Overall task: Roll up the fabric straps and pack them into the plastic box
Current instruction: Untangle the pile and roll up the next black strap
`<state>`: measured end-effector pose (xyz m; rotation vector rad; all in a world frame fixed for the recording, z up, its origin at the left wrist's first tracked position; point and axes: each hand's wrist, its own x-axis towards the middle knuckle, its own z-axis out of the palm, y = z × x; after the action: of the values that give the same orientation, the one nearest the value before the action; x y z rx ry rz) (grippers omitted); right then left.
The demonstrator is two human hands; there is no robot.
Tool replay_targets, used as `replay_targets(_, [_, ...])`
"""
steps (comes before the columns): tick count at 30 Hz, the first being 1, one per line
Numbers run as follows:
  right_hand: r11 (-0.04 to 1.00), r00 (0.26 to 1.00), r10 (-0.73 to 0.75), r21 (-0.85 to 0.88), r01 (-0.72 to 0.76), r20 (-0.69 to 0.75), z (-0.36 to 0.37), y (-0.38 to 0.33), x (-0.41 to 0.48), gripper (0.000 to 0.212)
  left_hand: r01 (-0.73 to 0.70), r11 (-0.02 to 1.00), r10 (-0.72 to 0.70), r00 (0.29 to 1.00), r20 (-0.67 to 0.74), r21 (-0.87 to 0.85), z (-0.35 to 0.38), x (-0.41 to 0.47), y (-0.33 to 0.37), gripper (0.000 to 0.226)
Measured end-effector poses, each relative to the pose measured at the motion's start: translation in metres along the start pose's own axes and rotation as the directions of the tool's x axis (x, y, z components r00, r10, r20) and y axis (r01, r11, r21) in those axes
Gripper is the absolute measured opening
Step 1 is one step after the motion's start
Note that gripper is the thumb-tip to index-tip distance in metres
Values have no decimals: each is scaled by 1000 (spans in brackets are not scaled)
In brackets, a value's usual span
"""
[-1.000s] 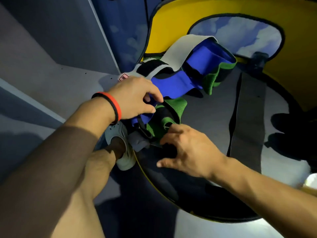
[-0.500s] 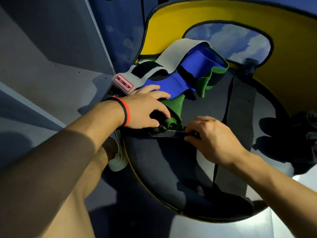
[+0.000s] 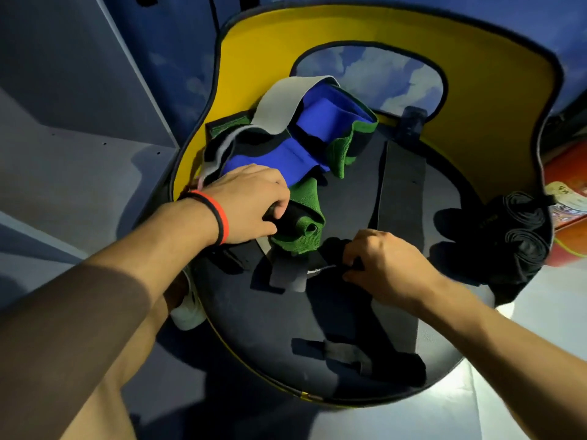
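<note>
My left hand (image 3: 251,203), a red-and-black band at its wrist, is curled shut around a black strap end where it meets the folded green woven strap (image 3: 301,223). My right hand (image 3: 381,265), just right of that green strap, pinches the end of a black strap (image 3: 330,249) between thumb and fingers. Behind the green strap lies a loose heap: a blue strap (image 3: 320,122) and a smooth grey strap (image 3: 286,106). All rest on a dark rounded mat (image 3: 254,328) with yellow edging. Well right of the green strap sit rolled black straps (image 3: 521,227), coiled tight. I cannot see any plastic box in this head view.
</note>
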<state>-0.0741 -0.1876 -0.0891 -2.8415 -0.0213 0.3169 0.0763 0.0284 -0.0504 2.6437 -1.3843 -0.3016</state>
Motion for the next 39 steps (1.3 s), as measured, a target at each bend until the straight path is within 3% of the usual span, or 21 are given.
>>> replay_targets(5, [998, 999, 28, 61, -26, -37, -9, 3, 3, 31, -97, 995, 99, 990, -99, 17, 6, 3, 3, 27])
replay_targets(8, [994, 998, -14, 108, 21, -69, -12, -3, 8, 38, -60, 995, 54, 996, 73, 86, 11, 5, 8, 72])
replay_targets(10, [991, 996, -57, 119, 65, -71, -9, -10, 11, 44, -70, 990, 49, 986, 162, 126, 14, 7, 11, 91])
replay_targets(13, [978, 991, -129, 158, 135, -44, 4, -21, 12, 50, -113, 984, 86, 978, 188, 137, 21, 9, 13, 73])
replay_targets(16, [954, 971, -239, 184, 237, -11, 24, -33, 11, 34, -99, 986, 81, 988, 133, 132, 19, 13, 11, 30])
replay_targets(18, [949, 963, -267, 169, 267, -23, 34, -36, 11, 21, -60, 989, 45, 993, 109, 135, 15, 14, 5, 18])
replay_targets(23, [971, 967, -217, 68, 228, -134, 26, -13, 13, 15, 55, 985, -67, 995, 70, 161, -1, 7, -18, 25])
replay_targets(30, [976, 963, -216, -41, 212, -163, 12, 5, 4, 12, 219, 971, -223, 974, 31, 92, -9, 2, -25, 33])
replay_targets(39, [986, 984, -130, 85, 142, -124, 12, 9, 1, 19, 137, 990, -136, 990, -23, 24, -7, 2, -32, 40])
